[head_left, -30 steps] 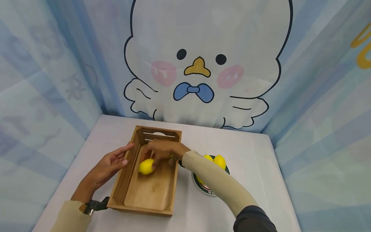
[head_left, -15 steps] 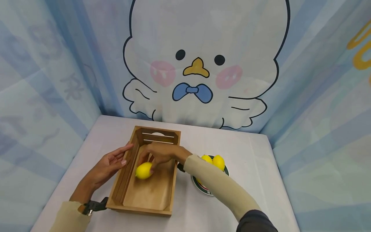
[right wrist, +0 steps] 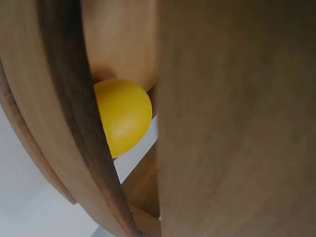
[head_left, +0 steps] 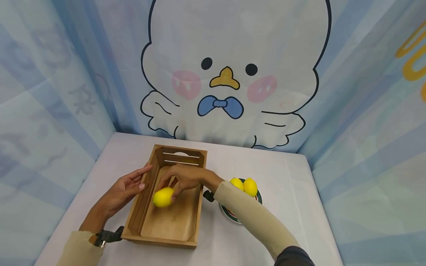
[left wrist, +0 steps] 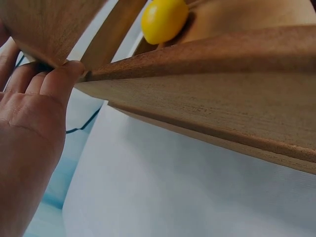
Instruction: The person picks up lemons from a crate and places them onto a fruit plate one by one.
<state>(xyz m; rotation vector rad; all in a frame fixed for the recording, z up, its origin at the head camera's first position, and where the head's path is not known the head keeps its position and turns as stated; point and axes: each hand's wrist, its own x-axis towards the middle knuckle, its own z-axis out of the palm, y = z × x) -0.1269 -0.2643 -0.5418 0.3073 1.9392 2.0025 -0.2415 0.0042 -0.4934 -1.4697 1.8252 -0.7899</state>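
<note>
My right hand [head_left: 186,178] reaches over the wooden crate [head_left: 171,225] and holds a yellow lemon [head_left: 162,198] between thumb and fingers, inside near the left wall. Extended fingers of my left hand [head_left: 124,190] touch the crate's outer left side; in the left wrist view the left hand [left wrist: 42,103] has its fingertips against the wood. A lemon [left wrist: 164,20] lies in the crate beside a slatted wall in that view, with no fingers around it. The right wrist view also shows a lemon [right wrist: 123,116], partly hidden by the crate's wood.
To the right of the crate, a plate [head_left: 260,199] with a dark green rim bears several lemons [head_left: 250,187], partly covered by my right sleeve. The white-covered table [head_left: 283,177] is enclosed by printed curtains [head_left: 226,129] at the back and sides.
My right hand has moved the held lemon slightly left and towards the near end inside the crate. My left hand stays against the crate's side.
</note>
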